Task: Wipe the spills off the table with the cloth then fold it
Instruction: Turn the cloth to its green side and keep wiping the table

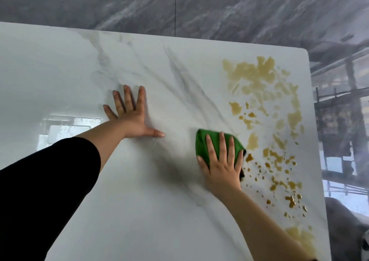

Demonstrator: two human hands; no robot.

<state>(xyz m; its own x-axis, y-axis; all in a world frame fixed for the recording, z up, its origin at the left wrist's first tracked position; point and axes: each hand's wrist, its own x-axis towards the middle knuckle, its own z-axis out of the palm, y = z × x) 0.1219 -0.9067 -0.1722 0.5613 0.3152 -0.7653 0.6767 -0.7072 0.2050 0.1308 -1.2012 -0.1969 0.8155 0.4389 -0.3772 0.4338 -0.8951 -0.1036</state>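
- The desk (60, 71) is a white marble-look slab. Its far edge runs across the view from the left to a rounded corner at the far right, and its right edge then comes down towards the near right.
- Amber spills (257, 75) lie in a band along that right edge. The broad smeared patches are near the far right corner, smaller blots and droplets lie mid-way, and another pale patch is at the near right beside the right forearm. Some blots sit close to the right edge itself.
- The green cloth (203, 143) lies bunched on the desk just left of the band of spills, at mid-depth. Its right tip is just beside a small dark amber puddle; whether they touch cannot be told.
- The right hand (221, 169) presses flat on the cloth, its fingers (222, 143) straight and spread over the fabric, not curled round it. Green shows beyond the fingertips and to the left of the hand.
- The left hand (131, 119) lies palm down on bare desk well left of the cloth. Its fingers (127, 97) are straight and splayed, with the thumb pointing right, and it holds nothing. A black sleeve (50, 181) covers the upper arm.
- A wide stretch of plain surface lies between the two hands, and it widens towards the near edge between the forearms.
- Left of the left hand, the surface carries a bright window reflection (69, 125).
- Beyond the far and right edges is grey veined floor (239, 11).
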